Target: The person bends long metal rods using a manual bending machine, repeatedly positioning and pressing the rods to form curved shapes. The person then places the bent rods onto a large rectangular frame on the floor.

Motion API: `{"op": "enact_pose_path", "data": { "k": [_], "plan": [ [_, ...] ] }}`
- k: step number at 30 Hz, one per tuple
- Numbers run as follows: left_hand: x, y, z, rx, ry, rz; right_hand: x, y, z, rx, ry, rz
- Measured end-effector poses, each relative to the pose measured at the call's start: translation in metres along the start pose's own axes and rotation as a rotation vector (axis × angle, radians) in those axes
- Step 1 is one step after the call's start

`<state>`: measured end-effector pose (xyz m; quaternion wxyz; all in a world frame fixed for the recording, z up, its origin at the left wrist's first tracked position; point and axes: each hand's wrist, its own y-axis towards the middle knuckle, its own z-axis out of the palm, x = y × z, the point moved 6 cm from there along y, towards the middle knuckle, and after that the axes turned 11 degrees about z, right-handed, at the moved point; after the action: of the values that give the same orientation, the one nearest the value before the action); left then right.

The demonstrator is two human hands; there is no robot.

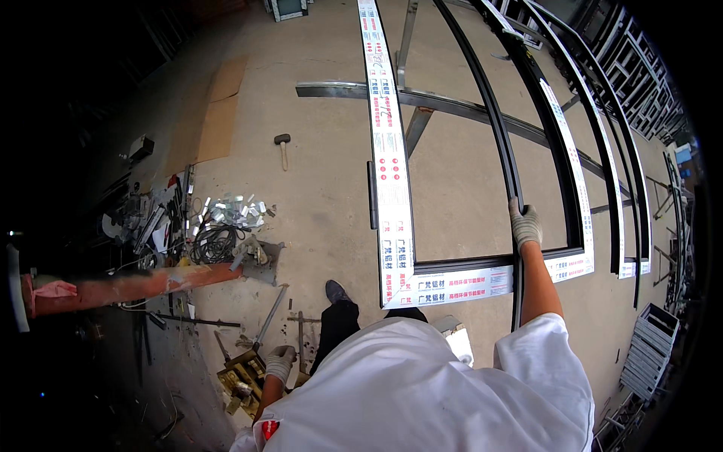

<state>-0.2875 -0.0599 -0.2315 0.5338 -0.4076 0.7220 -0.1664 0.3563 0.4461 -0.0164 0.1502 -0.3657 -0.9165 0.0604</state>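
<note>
My right hand (526,226), in a pale knit glove with dark fingertips, is closed round a long black profile strip (489,113). The strip runs lengthwise over a large window frame and passes across its near rail (459,285), its end jutting out toward me. Printed protective film covers the frame's left rail (388,166) and near rail; its inner edges are black. Low on my left, my gloved left hand (280,363) is held with curled fingers beside a brass-coloured metal box or machine (245,380). Whatever those fingers may hold is hidden.
Steel supports (339,90) carry the frame, with more black frames (599,143) to the right. A mallet (283,151) lies on the floor. Leftward are cables (218,245), metal offcuts (233,211) and a reddish beam (151,285). Stacked grey frames (649,350) stand at right.
</note>
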Motion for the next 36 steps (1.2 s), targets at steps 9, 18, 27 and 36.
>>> {"op": "enact_pose_path", "data": {
  "k": [9, 18, 27, 36],
  "plan": [
    [-0.048, 0.102, -0.14, -0.09, -0.148, -0.036, -0.025, 0.029, 0.036, -0.048, 0.351, 0.156],
    [-0.169, 0.19, -0.15, 0.138, 0.155, 0.086, 0.002, 0.04, 0.025, -0.021, 0.325, 0.211],
    [-0.305, 0.292, -0.155, 0.343, 0.504, 0.284, 0.039, 0.034, -0.001, -0.202, 0.074, 0.178],
    [-0.46, 0.398, -0.13, 0.301, 0.428, 0.374, 0.113, 0.0, -0.042, -0.275, -0.045, 0.194]
  ]
}}
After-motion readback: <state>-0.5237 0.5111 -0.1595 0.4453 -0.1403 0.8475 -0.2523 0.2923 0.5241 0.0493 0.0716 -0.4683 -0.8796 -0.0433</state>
